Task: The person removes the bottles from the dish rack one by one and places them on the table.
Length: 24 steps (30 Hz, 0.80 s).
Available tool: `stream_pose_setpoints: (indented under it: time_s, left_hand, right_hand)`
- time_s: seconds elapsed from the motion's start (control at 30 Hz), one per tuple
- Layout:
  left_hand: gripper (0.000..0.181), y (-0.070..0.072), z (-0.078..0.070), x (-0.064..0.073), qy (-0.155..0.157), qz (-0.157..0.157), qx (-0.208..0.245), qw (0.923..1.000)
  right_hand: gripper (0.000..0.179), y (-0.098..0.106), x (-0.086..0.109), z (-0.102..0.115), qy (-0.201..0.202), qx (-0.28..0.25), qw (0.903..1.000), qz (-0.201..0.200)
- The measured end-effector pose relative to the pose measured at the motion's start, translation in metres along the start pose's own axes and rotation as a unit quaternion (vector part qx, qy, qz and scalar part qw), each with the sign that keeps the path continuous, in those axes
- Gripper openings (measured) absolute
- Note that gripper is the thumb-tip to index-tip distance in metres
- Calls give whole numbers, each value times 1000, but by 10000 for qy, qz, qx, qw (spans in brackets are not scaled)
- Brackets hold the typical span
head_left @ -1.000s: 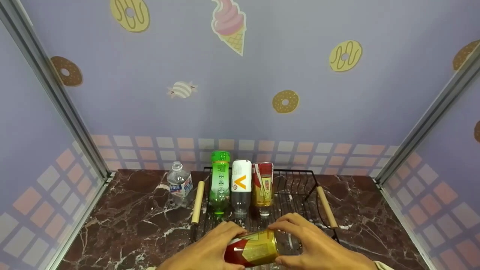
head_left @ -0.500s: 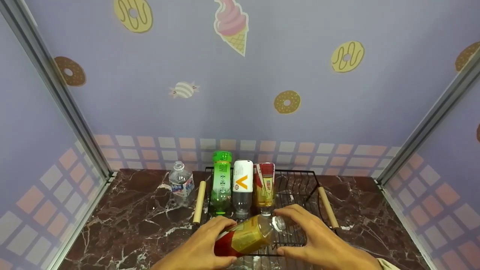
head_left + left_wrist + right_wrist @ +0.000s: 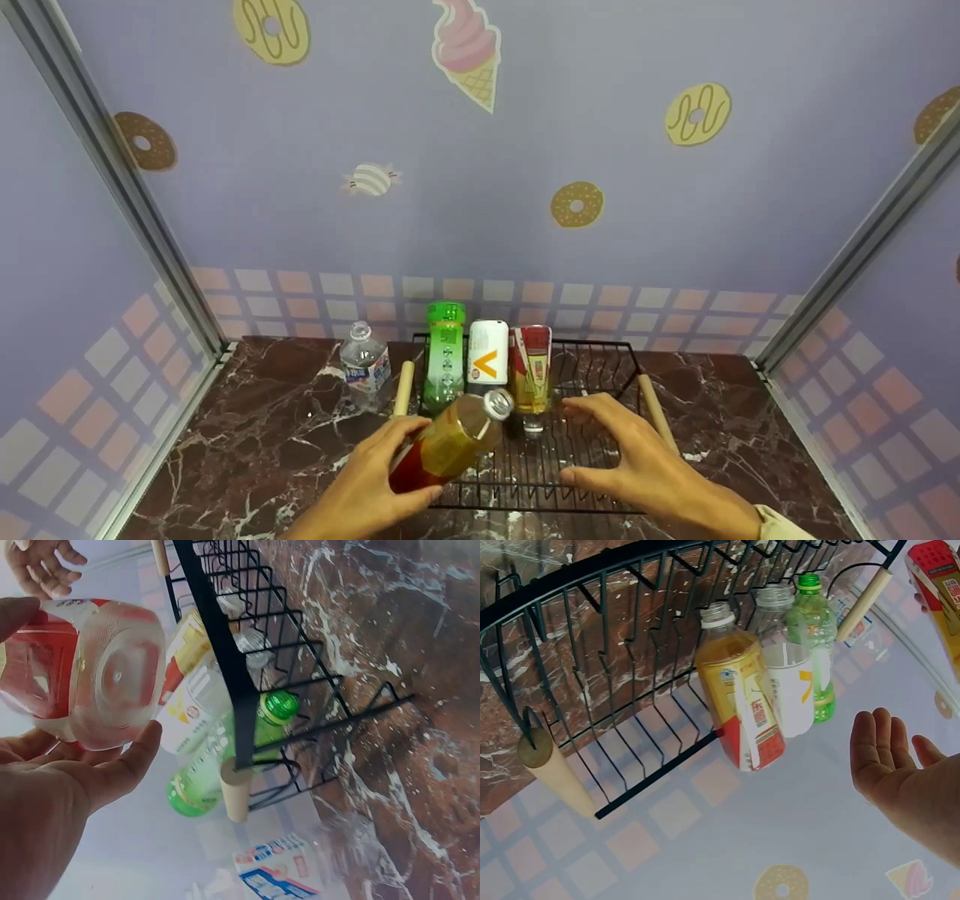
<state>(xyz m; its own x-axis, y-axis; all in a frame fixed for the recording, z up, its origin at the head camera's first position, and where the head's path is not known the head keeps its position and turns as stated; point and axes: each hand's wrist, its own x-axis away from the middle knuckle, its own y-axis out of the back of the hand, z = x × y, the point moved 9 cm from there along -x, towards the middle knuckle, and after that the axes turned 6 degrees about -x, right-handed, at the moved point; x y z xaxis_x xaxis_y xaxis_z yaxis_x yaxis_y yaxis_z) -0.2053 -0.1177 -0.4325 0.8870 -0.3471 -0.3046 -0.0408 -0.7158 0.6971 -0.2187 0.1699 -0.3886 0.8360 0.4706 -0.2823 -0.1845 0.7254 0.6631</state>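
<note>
My left hand [image 3: 367,472] grips a plastic bottle [image 3: 439,450] with a red and yellow label round its lower part. It is tilted, base toward me and its clear neck pointing up and right, above the front left of a black wire rack [image 3: 540,511]. Its base [image 3: 127,679] faces the left wrist camera. My right hand [image 3: 637,457] hangs over the rack's right half with thumb and fingers spread, holding nothing. Neck down in the rack stand a green bottle [image 3: 446,356], a white-labelled bottle [image 3: 487,352] and another red and yellow bottle [image 3: 534,367].
Upright on the dark marbled tabletop [image 3: 285,420], left of the rack, is a clear bottle [image 3: 366,367] with a blue and white label. Wooden handles [image 3: 658,412] flank the rack. A patterned lilac wall [image 3: 480,247] closes off the back, with panels at both sides.
The bottle has gone from lying nearly level between both hands to tilted neck-up in the left hand, farther left. The right hand has let go of it and stays on the right.
</note>
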Motion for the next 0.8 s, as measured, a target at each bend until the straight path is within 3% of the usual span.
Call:
stream_pose_setpoints:
  time_s: [0.23, 0.57, 0.7, 0.8]
  left_hand:
    - [74, 20, 24, 5, 510, -616, 282, 9964]
    - [75, 37, 56, 18, 1042, -1177, 653, 9854]
    - [77, 42, 68, 26, 1231, -1374, 602, 9810]
    - [80, 46, 77, 31, 1209, -1547, 453, 9795]
  right_hand:
    - [73, 1, -4, -7, 108, 161, 9997, -159]
    - [71, 0, -7, -20, -176, 67, 9997, -156]
    - [69, -1, -10, -26, -316, 123, 9993, -171]
    - [67, -2, -12, -31, -430, -1, 9990, -148]
